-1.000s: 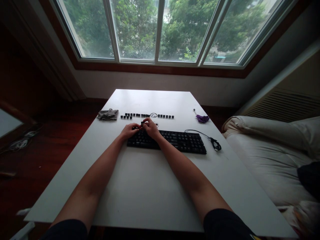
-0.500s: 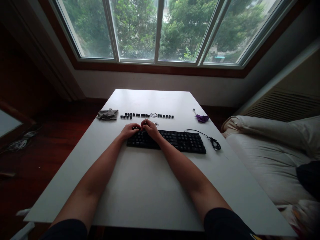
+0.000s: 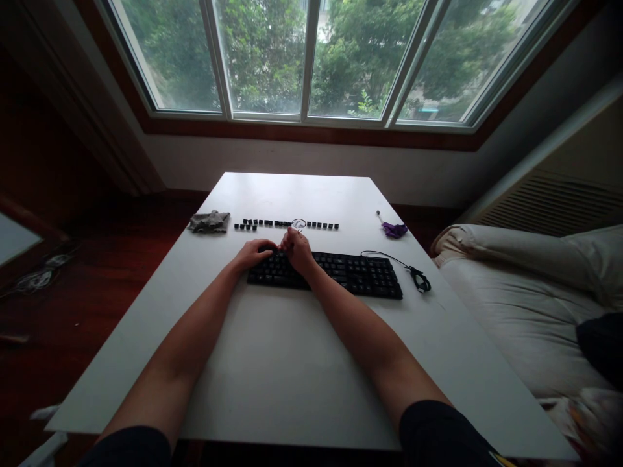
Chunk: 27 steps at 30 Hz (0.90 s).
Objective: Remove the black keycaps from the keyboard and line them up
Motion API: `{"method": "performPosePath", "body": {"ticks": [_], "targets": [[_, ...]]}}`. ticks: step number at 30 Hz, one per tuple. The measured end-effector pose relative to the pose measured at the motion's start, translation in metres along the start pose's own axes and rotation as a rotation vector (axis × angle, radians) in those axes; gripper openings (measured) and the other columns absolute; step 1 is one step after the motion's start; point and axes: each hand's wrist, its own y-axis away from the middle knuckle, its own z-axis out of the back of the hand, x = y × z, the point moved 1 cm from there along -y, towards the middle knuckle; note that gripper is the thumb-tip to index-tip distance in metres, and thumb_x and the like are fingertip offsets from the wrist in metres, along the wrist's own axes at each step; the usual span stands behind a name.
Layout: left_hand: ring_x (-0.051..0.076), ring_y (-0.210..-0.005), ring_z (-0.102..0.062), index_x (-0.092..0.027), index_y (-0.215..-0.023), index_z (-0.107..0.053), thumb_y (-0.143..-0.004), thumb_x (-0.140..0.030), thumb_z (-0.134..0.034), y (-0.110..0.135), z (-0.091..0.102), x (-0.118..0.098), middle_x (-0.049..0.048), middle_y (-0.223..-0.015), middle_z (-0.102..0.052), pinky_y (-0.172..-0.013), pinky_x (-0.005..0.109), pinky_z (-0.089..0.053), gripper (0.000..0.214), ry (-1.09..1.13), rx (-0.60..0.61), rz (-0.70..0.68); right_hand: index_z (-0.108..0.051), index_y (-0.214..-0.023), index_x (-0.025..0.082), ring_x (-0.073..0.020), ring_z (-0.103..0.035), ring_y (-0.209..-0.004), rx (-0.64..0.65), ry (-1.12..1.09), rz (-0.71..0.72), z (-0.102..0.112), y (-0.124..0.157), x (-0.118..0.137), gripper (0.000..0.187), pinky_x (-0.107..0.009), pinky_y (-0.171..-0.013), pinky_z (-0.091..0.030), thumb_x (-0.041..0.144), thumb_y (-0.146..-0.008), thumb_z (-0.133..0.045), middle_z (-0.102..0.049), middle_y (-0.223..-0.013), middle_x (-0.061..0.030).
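A black keyboard lies on the white table, its back left part partly hidden by my hands. My left hand is curled over the keyboard's back left corner, fingers bent and thumb against it. Close beside it, my right hand is closed in a pinch above the keys. A thin wire-like tool sticks out from its fingers; its exact kind is too small to make out. Beyond the hands, several loose black keycaps stand in rows, with a round clear item among them.
A grey cloth lies at the table's left edge. At the right are a purple bundle with a light stick and the keyboard's coiled cable. A pale sofa stands right of the table; a window is ahead.
My right hand has turned and shifted slightly right, its fingers rolling upward with the thin tool. My left hand has stayed at the keyboard's corner.
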Motion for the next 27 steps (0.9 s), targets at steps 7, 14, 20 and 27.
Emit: {"method": "performPosePath", "body": {"ticks": [7, 14, 20, 27], "targets": [[0.023, -0.105, -0.066, -0.028, -0.107, -0.077, -0.080, -0.030, -0.063, 0.000, -0.002, 0.002, 0.0012, -0.109, -0.075, -0.099, 0.035, -0.050, 0.030, -0.023, -0.017, 0.005, -0.026, -0.064, 0.026, -0.0137, -0.041, -0.053, -0.086, -0.034, 0.057, 0.015, -0.012, 0.027, 0.058, -0.033, -0.059, -0.052, 0.075, -0.091, -0.040, -0.032, -0.057, 0.0032], [0.023, -0.108, -0.065, -0.024, -0.112, -0.074, -0.085, -0.034, -0.063, 0.001, -0.001, -0.011, 0.0049, -0.114, -0.073, -0.100, 0.036, -0.050, 0.031, 0.146, -0.006, 0.018, -0.030, -0.063, 0.025, -0.0131, -0.042, -0.053, -0.014, -0.148, -0.005, 0.010, -0.008, 0.024, 0.056, -0.035, -0.063, -0.052, 0.070, -0.090, -0.050, -0.034, -0.057, 0.0039], [0.024, -0.109, -0.065, -0.019, -0.123, -0.069, -0.085, -0.040, -0.069, -0.003, -0.003, -0.033, 0.0095, -0.120, -0.071, -0.101, 0.040, -0.050, 0.043, 0.403, 0.023, -0.068, -0.032, -0.061, 0.023, -0.0121, -0.038, -0.054, 0.024, -0.319, -0.073, 0.008, -0.005, 0.027, 0.055, -0.031, -0.059, -0.049, 0.062, -0.089, -0.060, -0.032, -0.057, 0.0041], [0.024, -0.105, -0.067, -0.016, -0.114, -0.073, -0.084, -0.040, -0.071, -0.003, -0.004, -0.035, 0.0112, -0.115, -0.073, -0.098, 0.040, -0.050, 0.038, 0.512, 0.016, -0.044, -0.029, -0.059, 0.022, -0.0120, -0.033, -0.052, 0.031, -0.514, -0.170, 0.011, -0.004, 0.029, 0.051, -0.029, -0.058, -0.045, 0.046, -0.097, -0.053, -0.029, -0.055, 0.0046]]}}
